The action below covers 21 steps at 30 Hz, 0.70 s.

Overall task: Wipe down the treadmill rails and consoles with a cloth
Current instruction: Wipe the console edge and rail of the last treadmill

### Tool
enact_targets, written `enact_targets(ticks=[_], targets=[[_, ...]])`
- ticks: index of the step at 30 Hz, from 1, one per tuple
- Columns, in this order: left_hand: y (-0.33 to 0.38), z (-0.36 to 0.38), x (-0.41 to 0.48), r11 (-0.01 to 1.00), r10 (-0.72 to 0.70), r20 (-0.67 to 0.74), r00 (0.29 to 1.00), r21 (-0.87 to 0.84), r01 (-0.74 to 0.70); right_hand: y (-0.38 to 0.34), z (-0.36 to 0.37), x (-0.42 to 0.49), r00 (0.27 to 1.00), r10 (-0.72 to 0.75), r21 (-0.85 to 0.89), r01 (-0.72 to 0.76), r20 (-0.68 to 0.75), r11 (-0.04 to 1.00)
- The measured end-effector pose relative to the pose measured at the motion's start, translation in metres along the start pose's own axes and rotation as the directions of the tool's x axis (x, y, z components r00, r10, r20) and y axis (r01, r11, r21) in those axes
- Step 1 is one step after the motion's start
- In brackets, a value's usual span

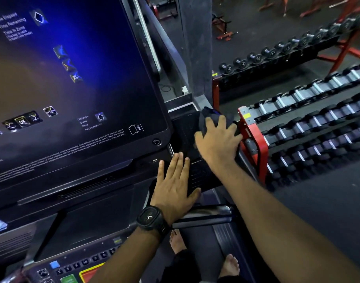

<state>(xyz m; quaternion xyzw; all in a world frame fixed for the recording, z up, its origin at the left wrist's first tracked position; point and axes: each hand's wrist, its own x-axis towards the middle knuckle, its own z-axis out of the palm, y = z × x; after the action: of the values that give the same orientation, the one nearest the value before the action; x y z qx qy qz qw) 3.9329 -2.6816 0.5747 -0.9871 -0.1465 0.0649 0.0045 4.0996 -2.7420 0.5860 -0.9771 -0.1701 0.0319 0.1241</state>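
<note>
A big dark treadmill console (79,99) with a blue-lit display fills the left of the view. To its right lies a black side tray (187,131). My right hand (218,141) presses a dark cloth (208,116) onto the tray's far right part, fingers spread over the cloth. My left hand (175,188), with a black watch at the wrist, lies flat with straight fingers on the tray's near edge. A silver handrail (203,216) runs below the tray.
A keypad (77,266) with number buttons sits at the bottom left. A red dumbbell rack (254,139) stands close on the right, loaded with several dumbbells. My bare feet (230,266) stand on the treadmill belt. Grey gym floor lies to the right.
</note>
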Motion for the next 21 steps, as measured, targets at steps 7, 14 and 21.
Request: enact_targets(ticks=[7,14,21], targets=[[0.002,-0.002,0.003,1.000,0.002,0.010,1.000,0.004,-0.002,-0.006,0.002,0.002,0.951,-0.304,-0.030,0.306,0.050,0.952],[0.004,-0.001,0.001,1.000,0.010,-0.033,0.999,-0.006,-0.011,-0.001,0.009,-0.039,0.991,-0.136,-0.093,0.134,-0.013,0.987],[0.004,-0.002,0.004,0.997,0.037,-0.040,0.999,-0.061,-0.040,0.013,0.000,0.011,0.991,-0.127,0.033,0.125,0.045,0.992]])
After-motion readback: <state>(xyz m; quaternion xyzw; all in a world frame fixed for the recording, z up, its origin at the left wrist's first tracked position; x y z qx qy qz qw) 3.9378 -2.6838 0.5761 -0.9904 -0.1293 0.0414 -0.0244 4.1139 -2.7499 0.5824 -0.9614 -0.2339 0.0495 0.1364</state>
